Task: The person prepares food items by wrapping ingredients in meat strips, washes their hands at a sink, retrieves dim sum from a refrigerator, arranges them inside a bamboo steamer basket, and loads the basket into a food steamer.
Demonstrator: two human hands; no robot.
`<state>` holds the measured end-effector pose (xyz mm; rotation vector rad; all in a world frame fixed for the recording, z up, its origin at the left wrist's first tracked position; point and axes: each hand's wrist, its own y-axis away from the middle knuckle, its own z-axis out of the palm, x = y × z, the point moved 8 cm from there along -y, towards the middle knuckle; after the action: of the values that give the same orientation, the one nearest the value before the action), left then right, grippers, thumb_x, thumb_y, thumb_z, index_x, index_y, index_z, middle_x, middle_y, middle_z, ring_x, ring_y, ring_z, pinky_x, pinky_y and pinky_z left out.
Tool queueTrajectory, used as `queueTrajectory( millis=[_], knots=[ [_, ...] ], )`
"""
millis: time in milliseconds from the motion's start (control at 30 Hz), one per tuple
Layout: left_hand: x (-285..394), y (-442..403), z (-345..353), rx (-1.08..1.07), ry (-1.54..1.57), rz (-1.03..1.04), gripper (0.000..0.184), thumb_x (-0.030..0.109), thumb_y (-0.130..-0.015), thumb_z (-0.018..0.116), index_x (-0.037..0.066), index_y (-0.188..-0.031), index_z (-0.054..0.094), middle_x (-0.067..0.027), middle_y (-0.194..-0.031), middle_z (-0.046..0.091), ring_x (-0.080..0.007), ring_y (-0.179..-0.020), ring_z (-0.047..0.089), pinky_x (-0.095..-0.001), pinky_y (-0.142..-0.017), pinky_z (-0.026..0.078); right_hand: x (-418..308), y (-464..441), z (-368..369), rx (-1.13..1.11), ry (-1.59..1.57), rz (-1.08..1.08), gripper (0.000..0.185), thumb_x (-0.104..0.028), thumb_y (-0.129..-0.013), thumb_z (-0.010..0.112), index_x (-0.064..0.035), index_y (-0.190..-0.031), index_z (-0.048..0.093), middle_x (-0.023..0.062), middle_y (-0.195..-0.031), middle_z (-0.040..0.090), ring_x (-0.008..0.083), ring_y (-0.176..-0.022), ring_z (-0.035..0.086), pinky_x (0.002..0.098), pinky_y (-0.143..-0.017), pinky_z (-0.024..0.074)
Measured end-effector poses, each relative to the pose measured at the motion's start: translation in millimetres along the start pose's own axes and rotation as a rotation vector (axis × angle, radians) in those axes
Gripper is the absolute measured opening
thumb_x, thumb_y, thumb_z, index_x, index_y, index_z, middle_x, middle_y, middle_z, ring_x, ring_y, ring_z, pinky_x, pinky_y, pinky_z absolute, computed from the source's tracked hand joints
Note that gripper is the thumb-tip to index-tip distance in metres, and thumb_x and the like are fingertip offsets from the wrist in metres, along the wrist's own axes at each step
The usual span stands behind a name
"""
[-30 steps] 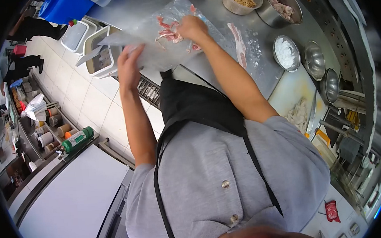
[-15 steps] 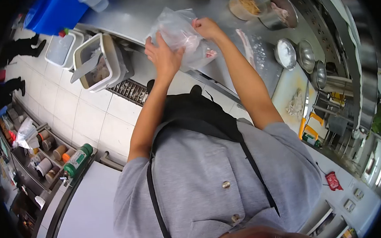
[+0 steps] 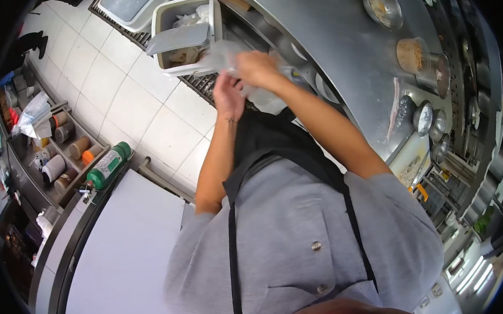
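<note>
- Left hand (image 3: 229, 96): nearest, fingers half-curled beside the plastic bag (image 3: 220, 55); whether they grip, I cannot tell.
- Right hand (image 3: 256, 69): slightly farther, blurred, fingers bunched around the plastic.
- Farther, the bag overlaps the white bin's (image 3: 216, 22) near right corner.

Translucent plastic bag, with white bin

Item 1: clear, whitish, thin plastic bag (image 3: 220, 56); limp, crumpled, blurred in outline. Gathered at the right grip (image 3: 256, 70), the left grip (image 3: 230, 96) close beside it. Overlaps the near right corner of item 2 in view; contact cannot be told.

Item 2: white, rectangular, round-cornered bin (image 3: 217, 22) with thick rim; upright, beside the counter (image 3: 325, 37). A flat grey panel (image 3: 180, 38) lies aslant across its mouth. Contents: crumpled whitish material (image 3: 198, 15) beyond the panel, brownish matter (image 3: 183, 56) on the near side.
</note>
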<state>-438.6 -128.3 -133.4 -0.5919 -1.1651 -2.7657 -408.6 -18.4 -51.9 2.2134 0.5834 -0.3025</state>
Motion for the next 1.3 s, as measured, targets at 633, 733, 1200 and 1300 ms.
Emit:
queueTrajectory(
  millis=[633, 733, 1200, 1300],
  knots=[
    [132.5, -292.9, -215.6, -0.241, 0.043, -0.270, 0.040, 0.026, -0.093, 0.057, -0.001, -0.122, 0.054, -0.0182, -0.117, 0.060, -0.0305, -0.102, 0.060, -0.0439, -0.078, 0.055, 99.3, 101.1, 21.7, 0.419, -0.023, -0.118, 0.022, -0.007, -0.077, 0.057, -0.0046, -0.098, 0.063, 0.0188, -0.107, 0.061, 0.0380, -0.108, 0.058, 0.0493, -0.082, 0.0526],
    [151.7, -307.2, -173.8, -0.120, -0.101, -0.065, 0.045, 0.031, -0.090, 0.058, 0.000, -0.123, 0.056, -0.0194, -0.117, 0.062, -0.0327, -0.099, 0.062, -0.0456, -0.087, 0.053, 182.2, 167.3, 51.8, 0.490, -0.024, 0.185, 0.025, -0.006, -0.078, 0.058, -0.0036, -0.103, 0.062, 0.0148, -0.104, 0.062, 0.0339, -0.104, 0.058, 0.0454, -0.081, 0.0528],
    [-232.4, -39.7, -44.8, -0.591, -2.059, 0.195, 0.066, 0.031, -0.078, 0.071, -0.003, -0.130, 0.048, -0.0168, -0.085, 0.069, -0.0284, -0.077, 0.066, -0.0382, -0.071, 0.053, 240.5, 574.0, 569.1, 1.011, -0.741, 1.318, 0.033, -0.011, -0.079, 0.059, -0.0019, -0.110, 0.065, 0.0216, -0.104, 0.066, 0.0379, -0.097, 0.062, 0.0478, -0.085, 0.0480],
    [-339.4, 33.9, -40.8, -0.913, -2.165, 0.305, 0.058, 0.030, -0.077, 0.071, 0.000, -0.124, 0.055, -0.0198, -0.082, 0.068, -0.0336, -0.085, 0.067, -0.0412, -0.076, 0.052, 183.1, 629.3, 681.6, 0.959, -0.888, 1.561, 0.027, -0.007, -0.079, 0.054, 0.0003, -0.101, 0.068, 0.0254, -0.096, 0.067, 0.0406, -0.094, 0.064, 0.0484, -0.084, 0.0490]
  ],
)
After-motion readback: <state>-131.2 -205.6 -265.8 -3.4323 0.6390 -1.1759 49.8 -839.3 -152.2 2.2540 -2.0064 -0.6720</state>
